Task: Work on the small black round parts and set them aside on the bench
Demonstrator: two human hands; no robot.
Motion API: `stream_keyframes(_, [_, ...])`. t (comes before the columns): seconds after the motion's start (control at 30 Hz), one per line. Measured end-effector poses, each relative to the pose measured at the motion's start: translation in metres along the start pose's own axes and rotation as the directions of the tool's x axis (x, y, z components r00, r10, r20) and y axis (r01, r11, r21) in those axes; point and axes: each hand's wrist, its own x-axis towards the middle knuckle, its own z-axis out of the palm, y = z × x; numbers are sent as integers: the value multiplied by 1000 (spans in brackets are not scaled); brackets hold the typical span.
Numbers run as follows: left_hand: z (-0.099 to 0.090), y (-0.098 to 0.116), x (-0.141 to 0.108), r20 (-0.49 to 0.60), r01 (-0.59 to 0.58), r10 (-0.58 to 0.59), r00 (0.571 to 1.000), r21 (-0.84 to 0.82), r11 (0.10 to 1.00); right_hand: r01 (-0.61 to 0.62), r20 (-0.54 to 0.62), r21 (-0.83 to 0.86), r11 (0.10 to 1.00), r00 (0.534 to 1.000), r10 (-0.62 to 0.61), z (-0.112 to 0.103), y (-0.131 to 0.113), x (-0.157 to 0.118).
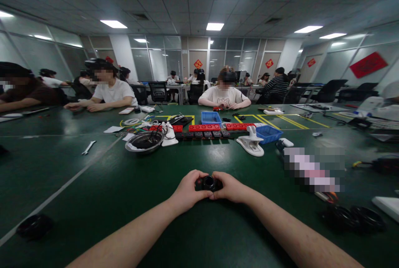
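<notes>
My left hand (189,190) and my right hand (230,186) meet over the green table in front of me. Between them is a small black part with a round opening (209,183), its hole facing up toward me. Fingers and thumbs of both hands wrap round its two sides, covering much of it. The exact kind of part cannot be made out. Two black ring-shaped parts (352,219) lie to the right of my right forearm. Another dark round part (35,227) rests at the far left, blurred.
Beyond my hands are a metal bowl with dark items (144,151), a white clip base (251,144), red socket strips (204,128) and blue bins (267,134). A wrench (89,147) lies left. Across the green table (102,201) sits a person (225,93); others work around.
</notes>
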Motion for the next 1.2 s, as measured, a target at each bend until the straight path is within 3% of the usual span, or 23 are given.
stream_keyframes(0.13, [9, 0, -2, -143, 79, -75, 987, 27, 996, -103, -207, -261, 960, 977, 49, 14, -12, -1])
stream_keyframes(0.23, [11, 0, -3, -181, 77, -70, 981, 36, 996, -132, -243, -339, 931, 969, 49, 18, -20, -3])
stream_keyframes(0.33, [7, -1, -2, -127, 32, -29, 991, 26, 999, -88, -191, -291, 953, 981, 32, 13, -21, -6])
stream_keyframes(0.53, [-5, -4, 2, 29, -49, 49, 998, -18, 999, 163, 36, -8, 987, 986, -163, -8, -10, -6])
stream_keyframes(0.63, [-8, -1, 2, 82, -56, 59, 995, -39, 998, 180, 117, 135, 974, 973, -196, -13, -6, -4])
stream_keyframes(1.2, [-7, -2, 2, 90, -55, 60, 994, -59, 997, 165, 150, 237, 957, 967, -204, -11, 0, -2])
